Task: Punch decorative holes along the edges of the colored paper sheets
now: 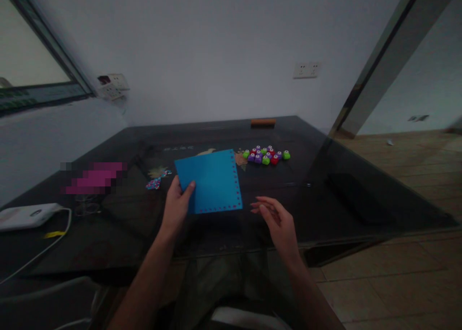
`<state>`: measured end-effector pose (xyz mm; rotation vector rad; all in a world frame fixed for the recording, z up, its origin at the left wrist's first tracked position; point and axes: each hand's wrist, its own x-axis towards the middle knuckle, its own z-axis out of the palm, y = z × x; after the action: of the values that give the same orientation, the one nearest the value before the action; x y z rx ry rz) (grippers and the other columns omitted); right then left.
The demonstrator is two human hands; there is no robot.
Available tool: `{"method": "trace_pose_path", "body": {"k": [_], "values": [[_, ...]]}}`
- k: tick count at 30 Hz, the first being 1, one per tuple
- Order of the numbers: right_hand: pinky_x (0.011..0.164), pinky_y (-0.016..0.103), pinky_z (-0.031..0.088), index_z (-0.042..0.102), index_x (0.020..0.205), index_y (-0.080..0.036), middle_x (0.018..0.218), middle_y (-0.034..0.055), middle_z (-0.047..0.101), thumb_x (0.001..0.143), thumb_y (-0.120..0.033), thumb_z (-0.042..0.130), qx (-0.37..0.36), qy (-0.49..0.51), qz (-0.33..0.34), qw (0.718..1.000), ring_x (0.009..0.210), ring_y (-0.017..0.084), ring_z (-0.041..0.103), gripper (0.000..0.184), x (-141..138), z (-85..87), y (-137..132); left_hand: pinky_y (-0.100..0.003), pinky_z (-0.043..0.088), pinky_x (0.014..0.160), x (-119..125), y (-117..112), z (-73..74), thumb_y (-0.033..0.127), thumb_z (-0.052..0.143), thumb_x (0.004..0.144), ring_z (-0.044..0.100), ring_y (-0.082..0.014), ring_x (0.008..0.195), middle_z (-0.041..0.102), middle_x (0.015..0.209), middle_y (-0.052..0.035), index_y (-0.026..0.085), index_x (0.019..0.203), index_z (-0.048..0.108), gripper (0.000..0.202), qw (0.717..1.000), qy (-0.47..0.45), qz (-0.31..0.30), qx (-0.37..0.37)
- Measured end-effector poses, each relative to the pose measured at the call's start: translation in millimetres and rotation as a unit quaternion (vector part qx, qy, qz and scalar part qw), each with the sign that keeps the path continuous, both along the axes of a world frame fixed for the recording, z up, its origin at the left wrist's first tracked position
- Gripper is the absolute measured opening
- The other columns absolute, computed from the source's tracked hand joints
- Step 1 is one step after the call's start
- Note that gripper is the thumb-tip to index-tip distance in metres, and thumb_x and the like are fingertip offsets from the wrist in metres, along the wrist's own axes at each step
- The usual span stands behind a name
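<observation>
My left hand [177, 202] grips a bright blue square sheet [212, 183] by its lower left side, thumb on the front face and fingers behind. Small dark dots run along the sheet's right and bottom edges; whether they are holes or marks I cannot tell. The sheet is tilted above the black table. Just right of it, apart from it, is my right hand [276, 217], its fingers bent and drawn in toward the thumb. Anything between those fingertips is too small to make out.
Several green, purple and red toy pieces [265, 155] cluster behind the sheet on the black table [224, 233]. Small blue-and-pink bits [154, 183] lie left. Farther left are a blurred pink item [96, 177] and a white device [31, 216] with a cable. A brown bar [263, 122] lies at the back.
</observation>
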<state>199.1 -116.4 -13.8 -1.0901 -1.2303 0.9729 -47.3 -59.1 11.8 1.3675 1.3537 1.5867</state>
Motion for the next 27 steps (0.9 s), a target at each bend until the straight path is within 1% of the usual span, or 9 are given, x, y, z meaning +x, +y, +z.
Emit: {"method": "trace_pose_path", "body": {"k": [2, 4, 7, 10, 14, 17, 19, 21, 27], "values": [[0.078, 0.036, 0.051, 0.06, 0.099, -0.018, 0.093, 0.0087, 0.068, 0.084, -0.041, 0.056, -0.008, 0.006, -0.008, 1.0, 0.081, 0.02, 0.066, 0.028, 6, -1.8, 1, -0.036, 0.051, 0.08, -29, 23, 3.0, 0.036, 0.06, 0.075, 0.063, -0.0209, 0.088, 0.066, 0.102, -0.0087, 0.015, 0.113, 0.052, 0.044, 0.999, -0.001, 0.012, -0.03], [0.077, 0.036, 0.052, 0.061, 0.096, -0.018, 0.091, 0.009, 0.069, 0.083, -0.043, 0.057, -0.014, 0.001, -0.018, 1.0, 0.081, 0.021, 0.066, 0.029, 10, -4.7, 1, -0.036, 0.053, 0.077, -54, 41, 3.0, 0.033, 0.061, 0.073, 0.064, -0.0214, 0.086, 0.066, 0.102, -0.0091, 0.014, 0.112, 0.053, 0.043, 0.996, 0.01, 0.02, -0.083], [0.075, 0.036, 0.052, 0.062, 0.095, -0.018, 0.09, 0.0094, 0.069, 0.082, -0.045, 0.057, -0.018, -0.002, -0.025, 1.0, 0.08, 0.021, 0.066, 0.031, 13, -8.3, 1, -0.037, 0.054, 0.072, -74, 52, -1.3, 0.029, 0.063, 0.069, 0.065, -0.0228, 0.08, 0.068, 0.095, -0.0095, 0.013, 0.104, 0.057, 0.039, 0.984, 0.054, 0.003, -0.17], [0.074, 0.035, 0.052, 0.063, 0.094, -0.017, 0.09, 0.0097, 0.069, 0.081, -0.046, 0.057, -0.02, -0.008, -0.021, 1.0, 0.08, 0.022, 0.067, 0.032, 12, -9.9, 1, -0.037, 0.054, 0.068, -74, 52, -8.6, 0.03, 0.064, 0.066, 0.065, -0.0236, 0.077, 0.069, 0.089, -0.0083, 0.014, 0.098, 0.059, 0.035, 0.973, 0.114, 0.006, -0.2], [0.075, 0.035, 0.051, 0.063, 0.095, -0.017, 0.09, 0.0095, 0.069, 0.083, -0.045, 0.056, -0.024, -0.018, -0.015, 0.999, 0.081, 0.021, 0.067, 0.032, 12, -11.3, 1, -0.034, 0.052, 0.069, -69, 50, -14.9, 0.032, 0.06, 0.069, 0.064, -0.0235, 0.079, 0.068, 0.09, -0.0076, 0.016, 0.091, 0.057, 0.028, 0.958, 0.208, 0.011, -0.198], [0.075, 0.035, 0.051, 0.062, 0.096, -0.017, 0.09, 0.0095, 0.069, 0.083, -0.045, 0.056, -0.025, -0.023, -0.015, 0.999, 0.08, 0.021, 0.067, 0.031, 12, -12.6, 1, -0.037, 0.049, 0.077, -68, 52, -15.8, 0.031, 0.055, 0.07, 0.062, -0.0263, 0.086, 0.066, 0.092, -0.0101, 0.016, 0.088, 0.055, 0.023, 0.924, 0.332, 0.037, -0.186], [0.074, 0.035, 0.051, 0.063, 0.096, -0.017, 0.089, 0.0095, 0.069, 0.083, -0.045, 0.056, -0.023, -0.025, -0.015, 0.999, 0.08, 0.021, 0.067, 0.032, 13, -13.1, 1, -0.038, 0.046, 0.082, -68, 53, -16.8, 0.031, 0.053, 0.071, 0.061, -0.0277, 0.091, 0.065, 0.095, -0.0116, 0.016, 0.09, 0.054, 0.024, 0.901, 0.392, 0.047, -0.181], [0.074, 0.035, 0.051, 0.063, 0.096, -0.017, 0.088, 0.0095, 0.069, 0.083, -0.045, 0.056, -0.021, -0.028, -0.015, 0.999, 0.079, 0.021, 0.066, 0.032, 13, -13.4, 1, -0.036, 0.045, 0.084, -69, 55, -19.0, 0.032, 0.051, 0.073, 0.061, -0.0276, 0.094, 0.064, 0.099, -0.0119, 0.016, 0.094, 0.053, 0.026, 0.888, 0.422, 0.045, -0.175], [0.075, 0.035, 0.051, 0.062, 0.096, -0.017, 0.089, 0.0096, 0.069, 0.083, -0.044, 0.056, -0.022, -0.032, -0.014, 0.999, 0.081, 0.021, 0.066, 0.031, 13, -14.3, 1, -0.033, 0.045, 0.082, -70, 55, -24.3, 0.032, 0.048, 0.076, 0.062, -0.0268, 0.092, 0.064, 0.097, -0.0115, 0.016, 0.096, 0.053, 0.026, 0.87, 0.456, 0.032, -0.183]]}}
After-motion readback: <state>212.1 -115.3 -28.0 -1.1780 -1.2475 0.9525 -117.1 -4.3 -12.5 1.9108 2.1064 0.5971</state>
